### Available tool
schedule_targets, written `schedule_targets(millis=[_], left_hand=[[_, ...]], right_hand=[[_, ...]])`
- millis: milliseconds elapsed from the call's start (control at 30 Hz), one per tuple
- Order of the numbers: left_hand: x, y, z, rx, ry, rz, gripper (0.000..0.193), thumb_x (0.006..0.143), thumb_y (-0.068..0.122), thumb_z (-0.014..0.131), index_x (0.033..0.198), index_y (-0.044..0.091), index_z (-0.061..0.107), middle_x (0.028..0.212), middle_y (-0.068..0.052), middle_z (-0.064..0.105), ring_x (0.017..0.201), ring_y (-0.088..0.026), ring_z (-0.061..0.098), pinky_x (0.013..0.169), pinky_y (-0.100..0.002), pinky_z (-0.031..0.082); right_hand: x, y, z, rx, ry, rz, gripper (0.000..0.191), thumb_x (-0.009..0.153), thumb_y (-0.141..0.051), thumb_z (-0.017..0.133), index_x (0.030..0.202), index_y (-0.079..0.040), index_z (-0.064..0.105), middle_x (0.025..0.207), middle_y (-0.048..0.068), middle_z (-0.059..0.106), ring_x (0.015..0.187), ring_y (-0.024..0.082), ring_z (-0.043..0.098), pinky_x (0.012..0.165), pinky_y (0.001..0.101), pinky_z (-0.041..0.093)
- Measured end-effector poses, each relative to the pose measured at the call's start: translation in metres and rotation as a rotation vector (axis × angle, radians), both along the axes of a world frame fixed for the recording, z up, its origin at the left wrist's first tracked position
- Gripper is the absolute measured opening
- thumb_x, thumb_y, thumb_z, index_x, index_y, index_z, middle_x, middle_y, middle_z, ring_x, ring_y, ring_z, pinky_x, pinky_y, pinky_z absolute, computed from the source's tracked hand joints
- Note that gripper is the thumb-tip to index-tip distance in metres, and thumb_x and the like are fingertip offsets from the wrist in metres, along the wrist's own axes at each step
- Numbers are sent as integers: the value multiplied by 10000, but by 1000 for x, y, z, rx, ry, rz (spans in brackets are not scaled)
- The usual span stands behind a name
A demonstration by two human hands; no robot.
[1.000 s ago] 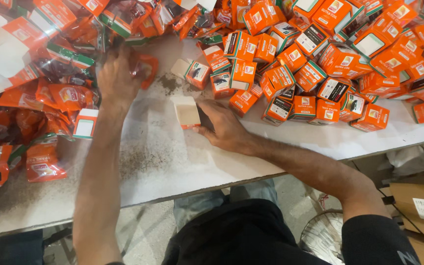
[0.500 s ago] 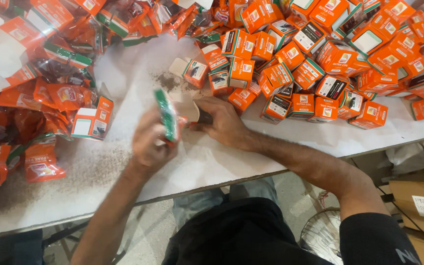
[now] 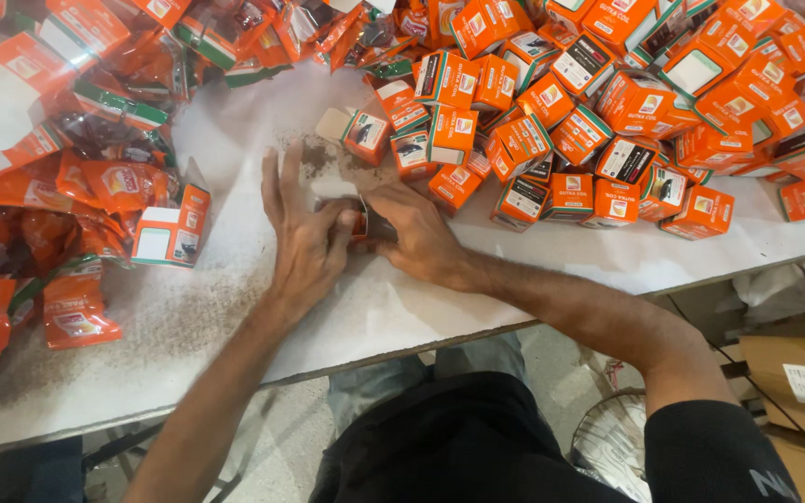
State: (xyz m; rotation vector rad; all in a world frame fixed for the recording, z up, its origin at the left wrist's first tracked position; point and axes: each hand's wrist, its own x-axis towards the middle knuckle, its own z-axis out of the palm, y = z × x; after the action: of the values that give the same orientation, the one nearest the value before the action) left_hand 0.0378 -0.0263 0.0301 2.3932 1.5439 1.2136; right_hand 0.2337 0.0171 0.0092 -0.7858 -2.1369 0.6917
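Observation:
Both hands meet over a small orange and white carton (image 3: 359, 221) lying on the white table (image 3: 235, 307). My left hand (image 3: 305, 237) presses on the carton from the left, fingers spread over it. Against the carton's right side rests my right hand (image 3: 416, 233), fingers curled around it. Most of the carton is hidden under the hands. What may be inside it cannot be seen.
A big heap of closed orange cartons (image 3: 607, 102) fills the table's far right. Orange plastic pouches (image 3: 76, 307) and flat carton blanks (image 3: 11, 84) pile up at the left. One open carton (image 3: 171, 233) lies just left of my left hand. Brown cardboard boxes (image 3: 794, 382) stand on the floor at right.
My left hand reached to the pile at far left, came back with a pouch, and now presses on the carton that my right hand has kept in place.

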Motion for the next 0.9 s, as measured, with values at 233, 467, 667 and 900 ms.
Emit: schedule_targets(millis=[233,467,667,900], left_hand=[[6,9,-2,-567,-610,159,469,865,78,762,1257,-18,524,1309,-202,538,1047,-251,607,882,-345,542],[4,26,-9,-714,-808,-30,118,886,-14,648,997,-39,680,883,-66,721,781,-123,679,672,-277,563],[-24,21,-4,-919,-1028,-339,339,813,-8,549,1126,48,665,972,-18,717,843,-93,689,700,-255,574],[-30,25,-10,-978,-969,-246,96,979,67,683,1046,6,649,890,-103,691,703,-166,642,633,-321,541]], right_hand=[[0,-3,4,11,-3,-8,601,762,-113,879,1276,12,596,1243,194,653,1201,385,606,1010,462,498],[2,-10,0,6,-20,-31,590,802,-87,808,1322,-20,538,1269,185,649,1167,397,644,963,475,509],[1,-11,4,114,-71,-12,473,879,-138,793,1304,-41,611,1294,180,661,1149,379,656,946,479,528],[0,-8,3,159,-106,-29,455,866,-145,794,1271,-41,613,1272,194,666,1139,379,657,937,476,530]])
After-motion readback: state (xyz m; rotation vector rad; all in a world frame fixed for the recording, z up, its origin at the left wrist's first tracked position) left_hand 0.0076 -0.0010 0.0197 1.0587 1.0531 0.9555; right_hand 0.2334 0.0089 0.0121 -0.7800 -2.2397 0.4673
